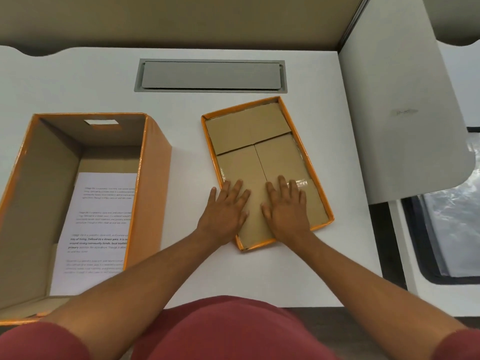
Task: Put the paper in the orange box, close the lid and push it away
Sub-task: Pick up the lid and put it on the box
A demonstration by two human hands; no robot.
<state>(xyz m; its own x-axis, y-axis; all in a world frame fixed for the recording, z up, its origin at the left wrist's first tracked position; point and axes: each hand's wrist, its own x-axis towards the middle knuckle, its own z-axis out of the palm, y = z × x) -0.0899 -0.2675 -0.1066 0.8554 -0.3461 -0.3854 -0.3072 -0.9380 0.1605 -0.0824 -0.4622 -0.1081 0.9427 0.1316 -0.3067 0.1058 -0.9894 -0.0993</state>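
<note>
The orange box point(155, 178) stands open at the left of the white desk, its brown cardboard inside showing. A printed sheet of paper point(98, 229) lies flat on the box's floor. The orange lid point(293, 120) lies upside down to the right, slightly turned, with brown flaps inside. My left hand point(226, 214) rests flat over the lid's near left edge, fingers spread. Beside it, my right hand point(285, 206) lies flat inside the lid's near end. Neither hand grips anything.
A grey cable hatch point(210, 75) is set into the desk behind the lid. A grey divider panel point(402, 100) rises at the right, and a beige partition point(181, 19) backs the desk. The desk's front edge runs just before my body.
</note>
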